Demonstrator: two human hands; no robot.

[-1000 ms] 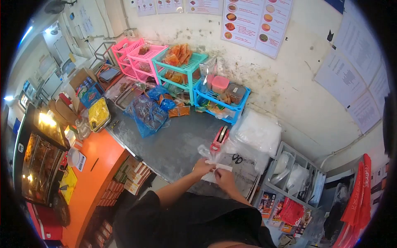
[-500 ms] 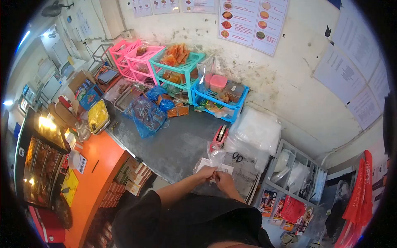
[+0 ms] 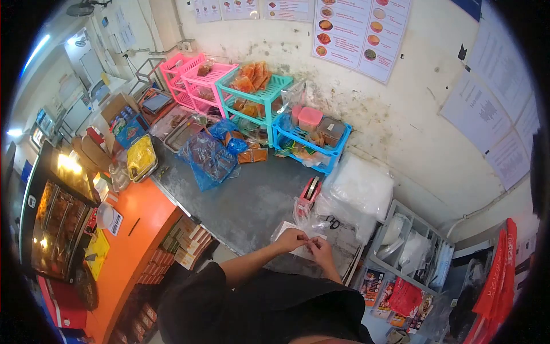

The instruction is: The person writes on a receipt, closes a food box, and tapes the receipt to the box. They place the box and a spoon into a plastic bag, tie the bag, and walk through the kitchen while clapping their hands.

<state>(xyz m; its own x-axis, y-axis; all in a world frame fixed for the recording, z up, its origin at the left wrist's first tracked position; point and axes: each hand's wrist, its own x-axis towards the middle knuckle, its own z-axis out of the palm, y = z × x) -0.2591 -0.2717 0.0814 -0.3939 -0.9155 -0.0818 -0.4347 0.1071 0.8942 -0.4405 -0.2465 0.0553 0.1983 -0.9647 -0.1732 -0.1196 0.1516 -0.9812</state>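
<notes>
Both hands meet over a clear plastic bag (image 3: pixel 305 215) and a white paper (image 3: pixel 303 251) near the front edge of the dark worktop (image 3: pixel 252 195). My left hand (image 3: pixel 291 239) has its fingers pinched together at the bag's near end. Close beside it on the right, my right hand (image 3: pixel 318 247) is also closed, fingertips almost touching the left ones. What lies between the fingertips is too small to make out. Just beyond the bag stands a red tape dispenser (image 3: pixel 310 189), with black-handled scissors (image 3: pixel 332 221) to its right.
White plastic bags (image 3: pixel 362 186) are stacked at the right, beside a grey divided tray (image 3: pixel 395 241). Blue (image 3: pixel 312 143), green (image 3: pixel 258 98) and pink (image 3: pixel 209 77) racks line the wall. A blue bag (image 3: pixel 207 157) lies farther left, near a yellow-filled tray (image 3: pixel 141 157).
The camera view has shifted slightly, so the scene sits a little differently in it. My hands have moved slightly apart, still over the bag and paper.
</notes>
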